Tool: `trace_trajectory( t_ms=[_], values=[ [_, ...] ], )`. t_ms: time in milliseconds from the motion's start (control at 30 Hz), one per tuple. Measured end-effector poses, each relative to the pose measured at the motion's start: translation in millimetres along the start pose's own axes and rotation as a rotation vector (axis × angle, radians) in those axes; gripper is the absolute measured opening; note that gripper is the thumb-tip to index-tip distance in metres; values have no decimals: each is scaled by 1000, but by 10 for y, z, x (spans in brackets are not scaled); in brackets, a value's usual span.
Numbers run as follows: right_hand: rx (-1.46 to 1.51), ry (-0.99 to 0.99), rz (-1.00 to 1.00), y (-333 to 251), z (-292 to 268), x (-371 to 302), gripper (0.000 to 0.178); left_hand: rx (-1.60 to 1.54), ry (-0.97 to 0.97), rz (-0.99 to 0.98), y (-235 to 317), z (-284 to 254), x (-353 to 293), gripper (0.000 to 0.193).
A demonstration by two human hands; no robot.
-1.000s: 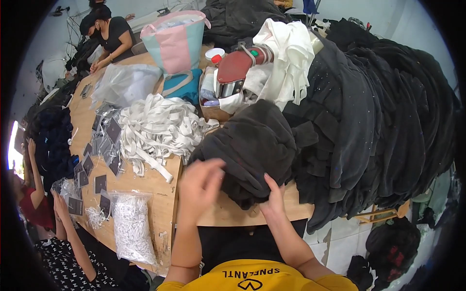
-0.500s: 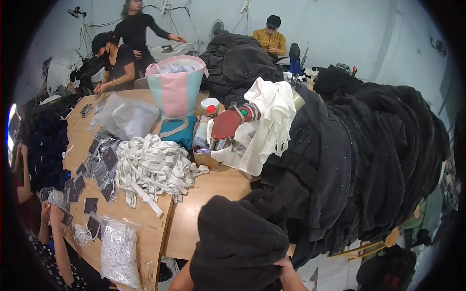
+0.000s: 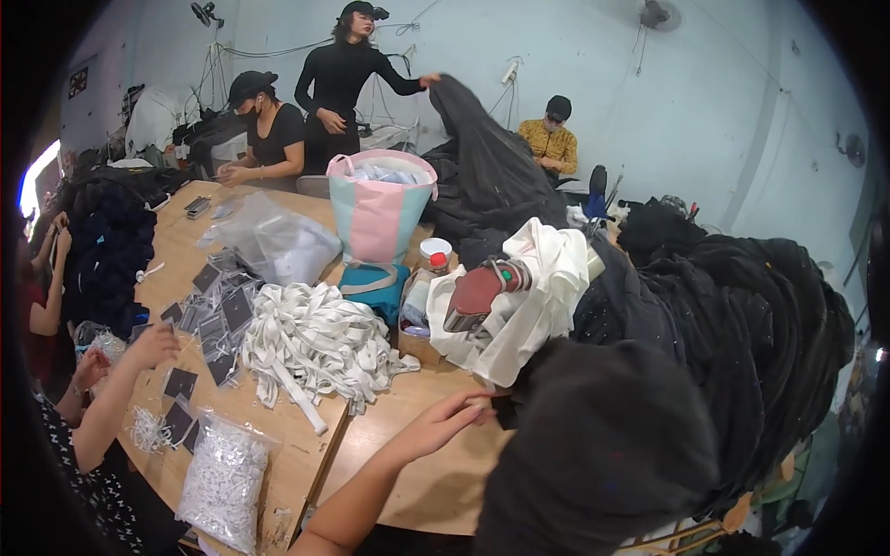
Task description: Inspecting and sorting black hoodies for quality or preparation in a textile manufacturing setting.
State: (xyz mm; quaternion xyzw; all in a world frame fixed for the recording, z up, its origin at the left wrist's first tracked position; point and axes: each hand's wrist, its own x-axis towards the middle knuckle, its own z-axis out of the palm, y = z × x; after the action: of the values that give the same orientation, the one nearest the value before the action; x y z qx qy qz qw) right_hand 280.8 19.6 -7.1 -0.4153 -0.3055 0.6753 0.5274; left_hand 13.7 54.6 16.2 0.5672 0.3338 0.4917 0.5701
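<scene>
A bunched charcoal garment of soft, thick fabric (image 3: 603,445) is raised over the front right of the pale wooden counter (image 3: 408,491), close to the wearer, perhaps so that it can be turned without dragging on other things. The left hand (image 3: 443,424) reaches in from its left with fingers stretched and close together, a narrow grip at a dark edge of cloth; I cannot tell whether it pinches that edge. The right hand is out of sight, so its grip cannot be told, though it probably supports the garment from behind. Beyond, a large heap of dark garments (image 3: 751,361) lies within reach on the right, while a tangle of white fabric strips (image 3: 315,343) sits on the left, likely to leave the front of the counter for handling.
</scene>
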Motion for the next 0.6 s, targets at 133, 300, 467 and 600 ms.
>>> trace_trajectory(
  t_ms=[133,300,467,600],
  values=[
    [-70,84,-43,-68,-66,69,59,584,-2,-357,-400,-431,-352,50],
    [-119,235,-189,-347,-299,338,57,1281,309,-349,-1011,-643,-1102,52],
    [-201,306,-600,-1610,-177,1010,56,1346,474,-89,-1174,-622,-1325,43],
    [-265,302,-1096,-3246,824,1446,55,1352,502,-71,-1147,-618,-1246,39]
  ],
)
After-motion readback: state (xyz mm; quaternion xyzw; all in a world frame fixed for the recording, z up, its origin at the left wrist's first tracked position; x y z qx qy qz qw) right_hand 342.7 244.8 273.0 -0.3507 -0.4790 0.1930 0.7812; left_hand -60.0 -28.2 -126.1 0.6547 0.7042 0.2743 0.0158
